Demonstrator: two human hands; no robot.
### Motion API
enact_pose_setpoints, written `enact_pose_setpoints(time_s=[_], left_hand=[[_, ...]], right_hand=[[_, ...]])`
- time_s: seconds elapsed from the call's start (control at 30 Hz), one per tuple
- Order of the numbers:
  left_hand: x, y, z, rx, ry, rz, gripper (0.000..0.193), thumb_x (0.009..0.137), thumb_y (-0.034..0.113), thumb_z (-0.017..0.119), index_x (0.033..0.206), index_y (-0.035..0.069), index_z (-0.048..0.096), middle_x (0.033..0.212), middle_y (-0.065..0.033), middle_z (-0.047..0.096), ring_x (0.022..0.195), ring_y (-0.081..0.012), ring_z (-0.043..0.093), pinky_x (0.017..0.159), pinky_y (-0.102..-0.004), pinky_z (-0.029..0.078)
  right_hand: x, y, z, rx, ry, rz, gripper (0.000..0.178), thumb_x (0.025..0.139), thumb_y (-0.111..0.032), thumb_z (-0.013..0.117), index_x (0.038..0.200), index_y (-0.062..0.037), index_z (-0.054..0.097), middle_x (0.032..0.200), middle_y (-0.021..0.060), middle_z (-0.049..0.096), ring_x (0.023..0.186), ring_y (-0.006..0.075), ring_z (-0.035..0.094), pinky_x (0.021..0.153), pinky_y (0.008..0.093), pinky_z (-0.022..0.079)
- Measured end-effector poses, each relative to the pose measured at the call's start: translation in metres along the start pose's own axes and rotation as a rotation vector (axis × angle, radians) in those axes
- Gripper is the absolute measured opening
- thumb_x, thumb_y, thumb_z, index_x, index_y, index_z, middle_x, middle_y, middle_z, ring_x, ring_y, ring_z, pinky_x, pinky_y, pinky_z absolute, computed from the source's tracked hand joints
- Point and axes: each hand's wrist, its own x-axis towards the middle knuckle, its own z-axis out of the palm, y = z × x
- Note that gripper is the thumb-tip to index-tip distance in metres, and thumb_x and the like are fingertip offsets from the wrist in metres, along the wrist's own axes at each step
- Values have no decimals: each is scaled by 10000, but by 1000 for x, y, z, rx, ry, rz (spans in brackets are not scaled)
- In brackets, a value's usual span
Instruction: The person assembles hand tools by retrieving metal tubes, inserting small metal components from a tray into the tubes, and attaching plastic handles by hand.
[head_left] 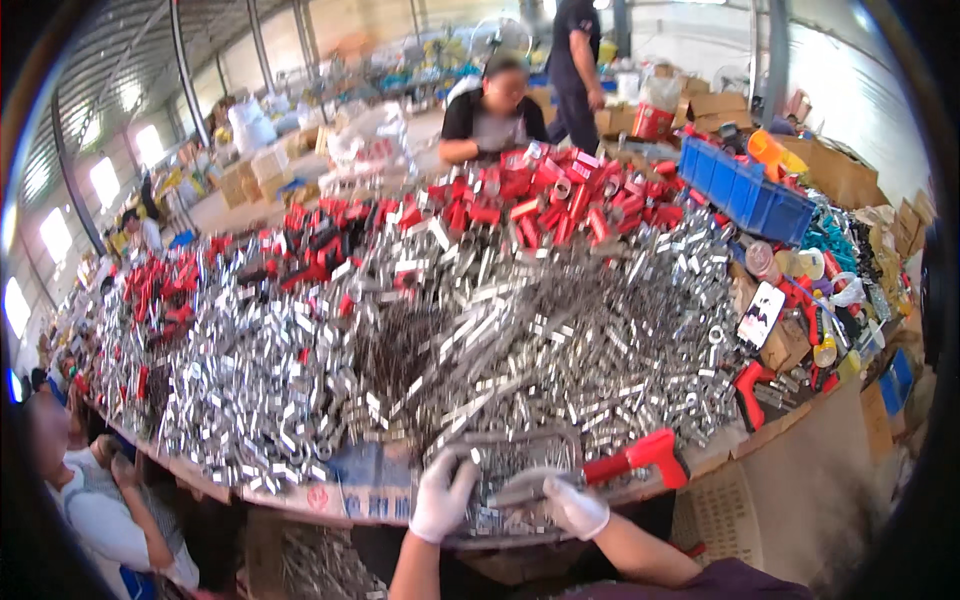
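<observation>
My left hand (443,497), in a white glove, is over the near edge of the heap with thumb and fingers apart; nothing shows between them. My right hand (577,508), gloved the same way, has its fingers closed at the grey metal part of a red pistol-handled tool (655,457). The tool lies sideways with its red handle pointing right; its exact kind I cannot make out. Between and behind my hands is a shallow metal tray (574,440) of small metal pieces, partly hidden by the tool and my hands.
Metal parts (600,350) heap across the table, with red handles (570,195) piled at the far side. A blue crate (745,190), a phone (761,315) and another red handle (750,390) are at right. One person (495,115) works opposite; another (110,510) is at left.
</observation>
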Motion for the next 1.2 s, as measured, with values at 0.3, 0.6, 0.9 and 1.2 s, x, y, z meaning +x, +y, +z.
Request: enact_pose_setpoints(time_s=[0.3,0.6,0.9,1.2], left_hand=[[-7,38,-41,347,-205,113,213,885,115,690,1059,0,644,925,-164,687,832,-280,686,754,-328,525],[-21,43,-29,400,-329,139,196,846,149,717,1020,62,686,891,-139,701,779,-298,693,691,-352,544],[3,39,-37,7,-398,0,694,781,288,789,1382,80,509,1126,-151,692,1052,-260,676,916,-371,516],[101,-58,-197,1549,333,1,192,833,106,582,1000,129,674,1166,-122,610,1147,-307,547,882,-412,497]], right_hand=[[3,-7,1,-82,192,-38,610,977,-496,521,1275,37,514,1243,180,611,1128,294,624,927,399,524],[-6,-2,6,-82,180,-65,428,1017,-332,499,1238,30,557,1235,197,598,1153,305,600,926,467,523],[0,0,12,12,292,-157,502,1001,-386,520,1232,60,537,1176,200,633,1049,285,655,913,422,544],[0,4,8,-31,265,-104,500,1014,-423,481,1241,21,513,1147,198,642,1012,301,667,878,406,558]])
